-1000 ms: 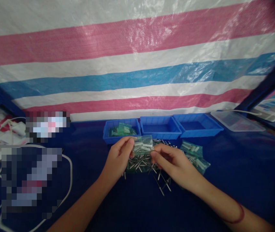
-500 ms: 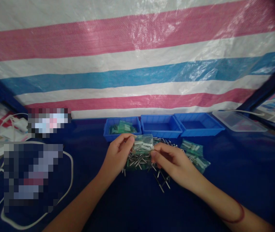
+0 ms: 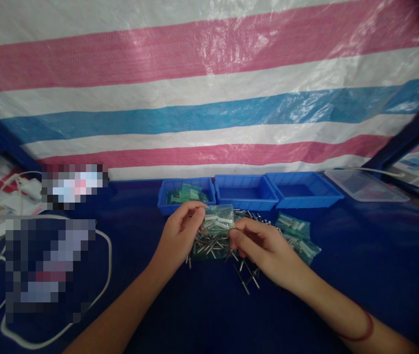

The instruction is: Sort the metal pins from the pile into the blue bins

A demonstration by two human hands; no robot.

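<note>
A small clear, green-tinted plastic bag (image 3: 217, 219) with several pale, rod-like pieces inside is held up between both hands. My left hand (image 3: 182, 231) pinches its upper left side between thumb and finger. At its lower right corner, my right hand (image 3: 259, 241) is closed on the bag in the same way. Beneath the bag lies a heap of thin metal rivets or pins (image 3: 209, 246), partly hidden by the bag and hands. A few loose ones (image 3: 248, 280) lie in front of my right hand.
Three blue bins stand in a row behind the hands; the left bin (image 3: 162, 200) holds similar bags. More filled bags (image 3: 293, 225) lie right of my right hand. A clear plastic lid (image 3: 368, 186) rests at back right. White cables (image 3: 109, 265) loop at left near blurred items.
</note>
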